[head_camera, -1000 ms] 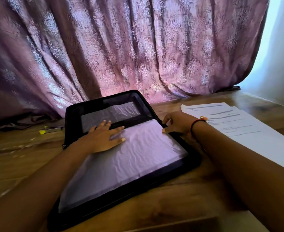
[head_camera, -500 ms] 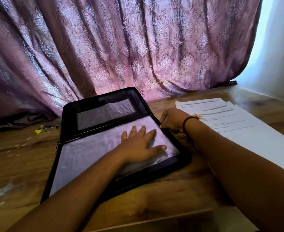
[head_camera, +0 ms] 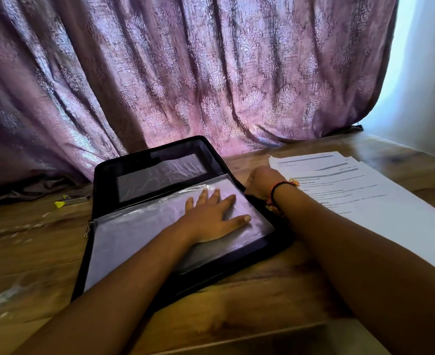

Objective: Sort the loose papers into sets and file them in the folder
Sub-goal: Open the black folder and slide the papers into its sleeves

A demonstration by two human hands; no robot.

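A black zip folder (head_camera: 157, 155) lies open on the wooden table, its lid leaning back. Clear plastic sleeves (head_camera: 134, 231) fill its lower half. My left hand (head_camera: 212, 217) lies flat on the sleeves near their right end, fingers spread and straight. My right hand (head_camera: 262, 181) sits at the folder's right edge with curled fingers; whether it pinches the sleeve corner or the rim is hidden. Loose printed papers (head_camera: 344, 190) are spread on the table just right of that hand.
A patterned purple curtain (head_camera: 185, 73) hangs close behind the folder. A small yellow-tipped object (head_camera: 70, 201) lies on the table (head_camera: 32, 252) to the left. A pale flat edge (head_camera: 288, 336) shows at the bottom of the view.
My left hand slid along the sleeves from their left-middle to their right end and stays flat there. My right hand stayed at the folder's right edge.
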